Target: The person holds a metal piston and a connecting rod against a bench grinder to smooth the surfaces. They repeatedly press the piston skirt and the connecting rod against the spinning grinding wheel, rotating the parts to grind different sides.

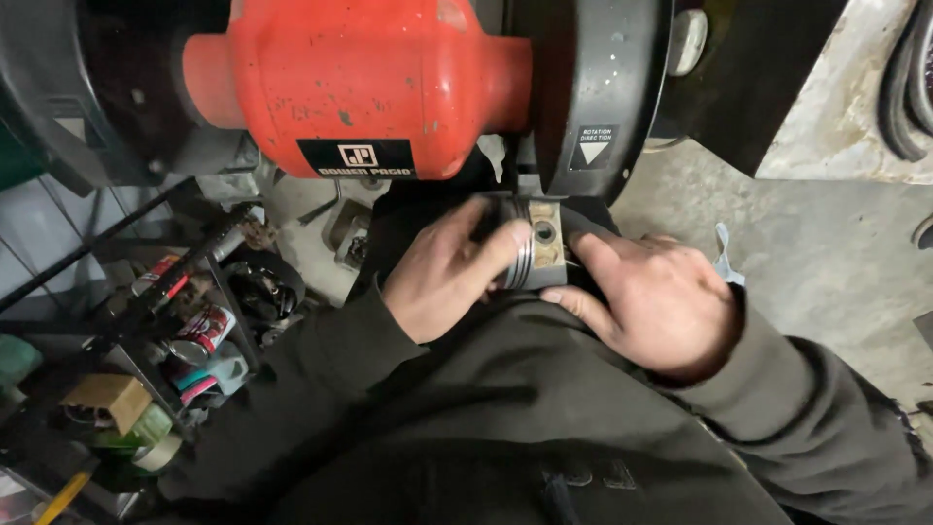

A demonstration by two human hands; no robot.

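Observation:
A red bench grinder [360, 78] with black wheel guards fills the top of the head view. Just below its right guard [603, 87] I hold a grey metal piston [537, 251] with ring grooves and a pin hole. My left hand [442, 272] wraps the piston's left end, fingers over the top. My right hand [656, 301] grips it from the right, thumb underneath and index finger along its side. Both arms wear dark sleeves.
At the left stands a black wire rack [146, 321] crowded with spray cans, tape rolls and small parts. Grey concrete floor [816, 253] lies to the right, with dark hoses [909, 87] at the top right corner.

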